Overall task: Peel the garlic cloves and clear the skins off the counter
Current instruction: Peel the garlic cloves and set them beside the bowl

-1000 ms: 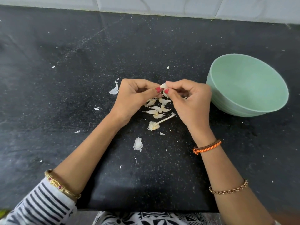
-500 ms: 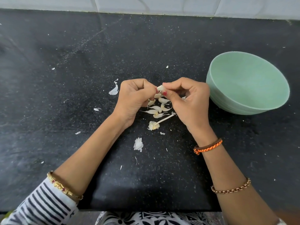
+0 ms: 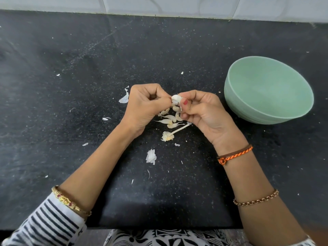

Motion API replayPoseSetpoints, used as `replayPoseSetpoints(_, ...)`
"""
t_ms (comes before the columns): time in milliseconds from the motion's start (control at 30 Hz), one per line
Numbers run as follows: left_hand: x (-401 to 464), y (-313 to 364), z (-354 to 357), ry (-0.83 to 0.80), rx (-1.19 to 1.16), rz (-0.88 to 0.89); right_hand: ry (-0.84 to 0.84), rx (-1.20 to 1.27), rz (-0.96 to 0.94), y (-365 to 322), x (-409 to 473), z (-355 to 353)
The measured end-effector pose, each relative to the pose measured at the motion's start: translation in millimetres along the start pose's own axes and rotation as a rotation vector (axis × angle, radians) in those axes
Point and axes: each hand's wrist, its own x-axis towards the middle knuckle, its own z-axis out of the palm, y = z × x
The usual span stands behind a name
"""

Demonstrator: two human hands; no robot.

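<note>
The hands have lifted slightly. Both hands' fingers pinch one garlic clove (image 3: 176,98), the left hand (image 3: 144,105) and right hand (image 3: 202,110) peeling it; next, likely strip the skin.

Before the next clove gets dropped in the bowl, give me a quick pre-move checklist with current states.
1. Garlic clove pinched between left hand and right hand: ok.
2. Clove fully peeled: cannot tell.
3. Green bowl upright, beside the right hand: ok.
4. Bowl interior free to receive: ok, nothing visible inside.
5. Skins cleared off the counter: not ok, scraps scattered.
6. Remaining cloves below the hands: ok.
</note>
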Motion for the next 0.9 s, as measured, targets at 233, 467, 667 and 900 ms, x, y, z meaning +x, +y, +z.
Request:
replayPoseSetpoints(233, 1.1, -1.6, 1.0, 0.024, -0.056, -0.087, -0.005, 0.041, 0.015, 0.9, 0.1, 2.6)
replayPoseSetpoints(467, 1.5, -2.6, 2.2, 0.065, -0.125, -0.136, -0.010, 0.326, -0.020, -2.6, 0.2, 5.7)
replayPoseSetpoints(667, 2.9, -1.8, -1.7, 0.059, -0.035, -0.052, 0.082, 0.004, -0.106, -1.5, -0.4, 1.7)
replayPoseSetpoints(900, 3.7, -11.8, -2.3, 0.026, 0.165, 0.097, 0.210, -0.364, -0.314, 2.7, -2.3, 6.0)
